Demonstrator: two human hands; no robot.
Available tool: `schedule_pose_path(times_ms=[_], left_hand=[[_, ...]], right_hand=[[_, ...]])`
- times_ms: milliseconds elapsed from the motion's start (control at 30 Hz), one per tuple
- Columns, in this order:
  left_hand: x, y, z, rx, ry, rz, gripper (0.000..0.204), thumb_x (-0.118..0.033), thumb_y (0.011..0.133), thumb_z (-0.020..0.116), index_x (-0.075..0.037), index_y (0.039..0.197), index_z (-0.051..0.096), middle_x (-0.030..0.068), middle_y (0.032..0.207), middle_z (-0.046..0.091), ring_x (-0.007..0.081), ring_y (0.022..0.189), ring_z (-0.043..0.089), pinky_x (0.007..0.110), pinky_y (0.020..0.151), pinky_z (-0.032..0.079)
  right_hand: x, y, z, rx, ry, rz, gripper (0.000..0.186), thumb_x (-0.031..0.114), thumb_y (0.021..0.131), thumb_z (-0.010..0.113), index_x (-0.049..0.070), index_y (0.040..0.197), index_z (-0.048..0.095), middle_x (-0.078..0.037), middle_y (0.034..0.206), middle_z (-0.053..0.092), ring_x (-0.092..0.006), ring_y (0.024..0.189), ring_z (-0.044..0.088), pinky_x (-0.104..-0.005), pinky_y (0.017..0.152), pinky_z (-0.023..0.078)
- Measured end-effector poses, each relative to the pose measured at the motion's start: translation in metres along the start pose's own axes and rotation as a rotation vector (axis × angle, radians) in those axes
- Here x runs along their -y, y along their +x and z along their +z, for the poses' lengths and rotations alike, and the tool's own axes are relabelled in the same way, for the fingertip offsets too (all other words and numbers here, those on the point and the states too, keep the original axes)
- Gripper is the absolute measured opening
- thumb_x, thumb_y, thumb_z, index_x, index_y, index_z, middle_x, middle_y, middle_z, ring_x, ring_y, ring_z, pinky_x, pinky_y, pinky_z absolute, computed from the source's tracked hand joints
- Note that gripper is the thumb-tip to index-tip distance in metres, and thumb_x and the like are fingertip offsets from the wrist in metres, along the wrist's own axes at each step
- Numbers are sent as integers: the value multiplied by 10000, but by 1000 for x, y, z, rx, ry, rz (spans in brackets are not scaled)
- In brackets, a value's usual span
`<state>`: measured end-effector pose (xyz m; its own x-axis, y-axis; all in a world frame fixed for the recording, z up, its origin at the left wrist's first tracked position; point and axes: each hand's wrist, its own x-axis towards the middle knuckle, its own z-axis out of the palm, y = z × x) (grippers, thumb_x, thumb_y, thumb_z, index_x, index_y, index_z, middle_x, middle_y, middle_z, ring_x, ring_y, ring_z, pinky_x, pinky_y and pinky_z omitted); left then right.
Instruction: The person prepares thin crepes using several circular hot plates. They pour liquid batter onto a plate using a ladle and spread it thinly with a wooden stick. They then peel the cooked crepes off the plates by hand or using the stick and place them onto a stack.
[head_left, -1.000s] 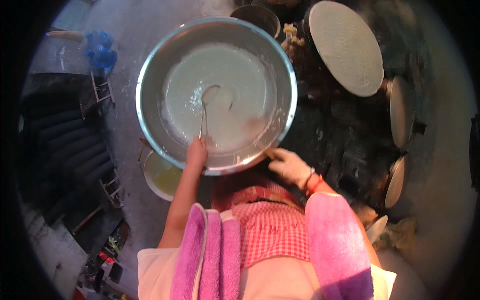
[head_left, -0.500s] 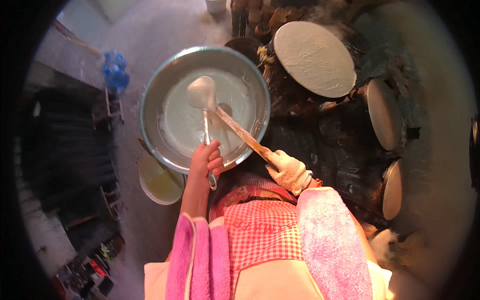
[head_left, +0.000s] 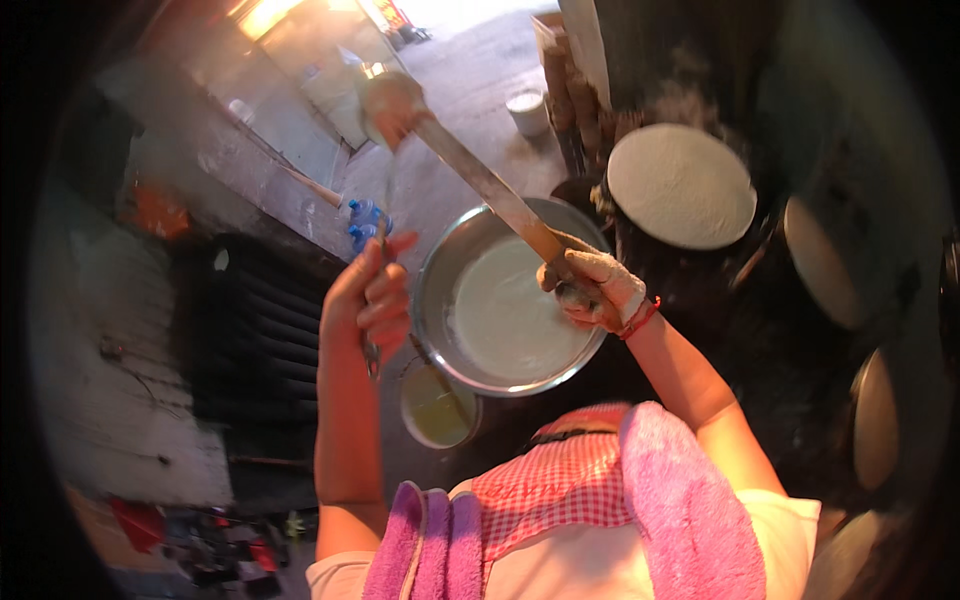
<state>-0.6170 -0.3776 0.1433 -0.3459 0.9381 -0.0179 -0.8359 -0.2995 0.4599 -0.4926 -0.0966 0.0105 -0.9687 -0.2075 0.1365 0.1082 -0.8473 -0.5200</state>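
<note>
My left hand (head_left: 370, 300) is closed around the metal handle of a ladle (head_left: 388, 108), lifted high at the upper left; its bowl is smeared by motion. My right hand (head_left: 600, 288), in a pale, soiled work glove, grips a flat wooden stick (head_left: 480, 182). The stick slants up and left over the basin, its far end meeting or overlapping the ladle's bowl; whether they touch I cannot tell. Below both tools stands a wide metal basin (head_left: 432, 290) with whitish batter (head_left: 520, 320) in it.
Beside the basin sits a small bowl (head_left: 408, 415) of yellowish liquid with a stick in it. To the right are round griddles, the far one covered by a pale batter sheet (head_left: 682, 186). Blue plastic bottles (head_left: 366, 222) and a white bucket (head_left: 527, 112) stand farther off.
Both hands have risen, lifting the ladle and the wooden stick up out of the basin toward the upper left. The view has tilted up, showing more of the room.
</note>
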Motion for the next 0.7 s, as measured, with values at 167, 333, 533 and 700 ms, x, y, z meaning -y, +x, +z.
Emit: schedule_pose_path(times_ms=[167,333,533,700], left_hand=[[44,15,-65,-306,-663,-219,532,-247,1099,265,147,1456,265,33,726,402,117,511,431,291,447,434],[71,105,-75,-310,-741,-469,536,-196,1085,264,165,1473,181,29,719,391,114,484,423,263,417,419],[180,265,-12,193,328,-474,518,-176,1091,307,6,1554,160,11,702,398,61,425,317,228,345,292],[318,442,49,305,-591,-1121,539,-196,1095,294,39,1554,139,19,702,386,87,446,334,257,393,339]], right_hand=[[-67,-93,-121,-311,61,167,612,232,969,629,96,1512,381,-118,1015,684,-72,511,552,-148,384,374],[-70,-265,-99,-796,-207,255,692,168,854,629,48,1497,402,-116,941,702,-100,517,568,-222,423,452],[-14,-386,-47,-1039,-261,-571,510,189,956,637,60,1420,467,-121,912,644,-70,495,527,-192,391,396],[40,-423,-85,-1328,-270,-1059,486,217,1023,558,103,1471,410,-33,1024,584,-27,561,423,-172,422,332]])
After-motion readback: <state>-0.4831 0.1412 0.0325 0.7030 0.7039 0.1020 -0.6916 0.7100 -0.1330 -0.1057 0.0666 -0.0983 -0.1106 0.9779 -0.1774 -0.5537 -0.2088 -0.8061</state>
